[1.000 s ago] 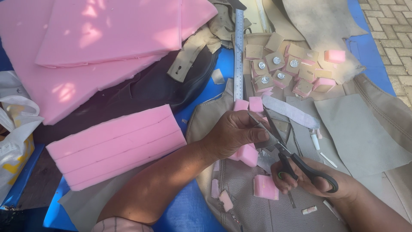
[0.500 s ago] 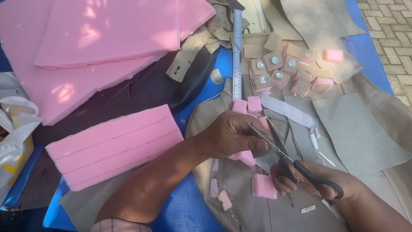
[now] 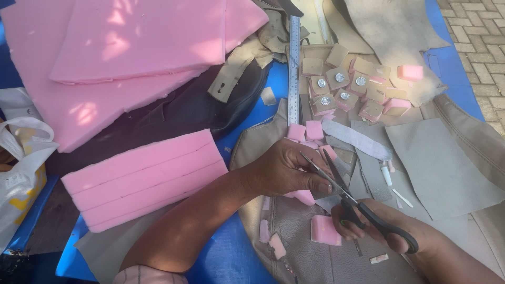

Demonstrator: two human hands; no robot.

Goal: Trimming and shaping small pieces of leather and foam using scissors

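Left hand (image 3: 286, 171) curled, grip pinching pink foam strip (image 3: 304, 196), right hand (image 3: 384, 226) grip working open scissors (image 3: 347, 197)

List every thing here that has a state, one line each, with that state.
scissors: blades open, held by the right hand
pink foam piece: pinched in the left hand
pink foam block: lying flat, scored with lines
pink foam sheets: stacked
metal ruler: lying flat
white plastic bag: slumped

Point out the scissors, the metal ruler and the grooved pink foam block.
scissors (image 3: 363, 210), head view, on the pivot end of the black handles
metal ruler (image 3: 294, 63), head view, mid-length of the blade
grooved pink foam block (image 3: 144, 179), head view, middle of its top face
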